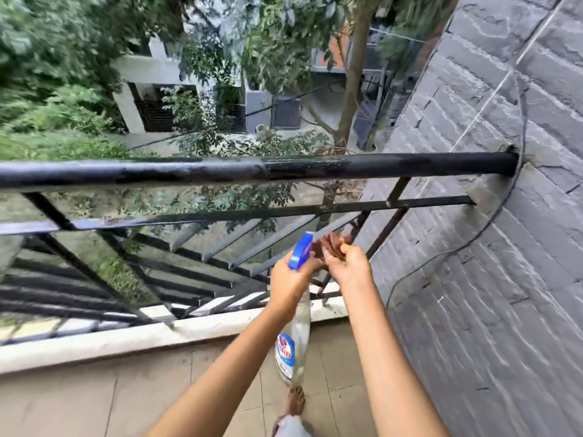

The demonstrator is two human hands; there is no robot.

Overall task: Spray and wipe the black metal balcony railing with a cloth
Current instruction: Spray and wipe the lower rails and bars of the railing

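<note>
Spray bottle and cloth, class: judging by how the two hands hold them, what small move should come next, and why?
Probably a squeeze of the trigger. The left hand grips the spray bottle at its neck, with the blue nozzle close beside the brown cloth bunched in the right hand, low in front of the railing. Wetting the cloth seems the natural step before wiping.

Railing (284,168): black metal, with a round top rail running straight across, a thinner flat rail under it and slanted bars below. The paint is dull and patchy, with rust on the bars at the right end.
Spray bottle (295,342): clear, blue trigger head, blue-and-white label. It hangs upright from the left hand (291,279).
Cloth (328,246): brown, bunched in the right hand (347,266), just beside the nozzle.
</note>
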